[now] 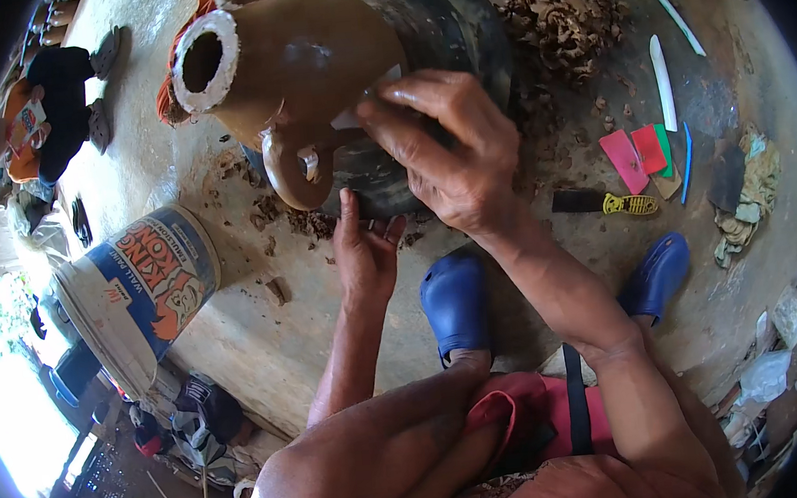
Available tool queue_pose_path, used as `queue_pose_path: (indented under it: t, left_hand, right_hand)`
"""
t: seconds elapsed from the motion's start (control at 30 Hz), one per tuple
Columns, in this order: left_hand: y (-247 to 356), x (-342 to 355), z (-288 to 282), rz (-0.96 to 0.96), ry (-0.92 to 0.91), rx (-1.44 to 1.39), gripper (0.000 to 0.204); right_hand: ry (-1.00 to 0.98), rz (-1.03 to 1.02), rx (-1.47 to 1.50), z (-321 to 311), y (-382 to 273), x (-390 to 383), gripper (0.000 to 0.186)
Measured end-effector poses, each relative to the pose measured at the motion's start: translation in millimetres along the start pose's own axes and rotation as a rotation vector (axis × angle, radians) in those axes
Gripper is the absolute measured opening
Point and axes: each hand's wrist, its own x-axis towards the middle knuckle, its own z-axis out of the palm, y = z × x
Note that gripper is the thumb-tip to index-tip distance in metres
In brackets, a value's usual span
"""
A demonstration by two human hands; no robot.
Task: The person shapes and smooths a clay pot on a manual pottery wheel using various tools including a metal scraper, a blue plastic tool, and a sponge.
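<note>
A brown clay jug (308, 45) with a whitish rim lies tilted on a dark round wheel (455, 20), its mouth toward the left. A looped clay handle (292, 175) sticks out from its near side. My right hand (451, 137) is closed on a thin pale scraper (348, 119), pinched between thumb and fingers and held against the jug's wall. Below the handle, my left hand (368, 256) is at the wheel's near edge, thumb raised and fingers apart, with nothing seen in it. Part of the wheel is hidden under the jug and my right hand.
Clay shavings (553, 17) are heaped beyond the wheel. To the right lie coloured flat scrapers (624, 161), a brush (605, 201), a white blade-like strip (663, 83) and a crumpled cloth (758, 183). A paint bucket (144, 288) stands left; a person (42, 118) is at far left.
</note>
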Motion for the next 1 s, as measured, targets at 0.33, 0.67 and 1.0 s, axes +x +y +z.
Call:
queue_pose_path:
  t: [0.33, 0.67, 1.0]
  left_hand:
    - [-7.9, -6.1, 2.7, -0.112, -0.015, 0.01, 0.053]
    - [24.0, 12.9, -11.9, 0.072, 0.137, 0.08, 0.061]
    - [20.2, 3.2, -12.3, 0.02, 0.006, 0.024, 0.061]
  right_hand:
    - [0.009, 0.132, -0.044, -10.4, 38.1, -20.0, 0.035]
    - [-0.018, -0.178, 0.004, -4.4, 33.3, 34.0, 0.025]
    - [-0.061, 0.204, 0.029, -9.5, 38.7, -24.8, 0.034]
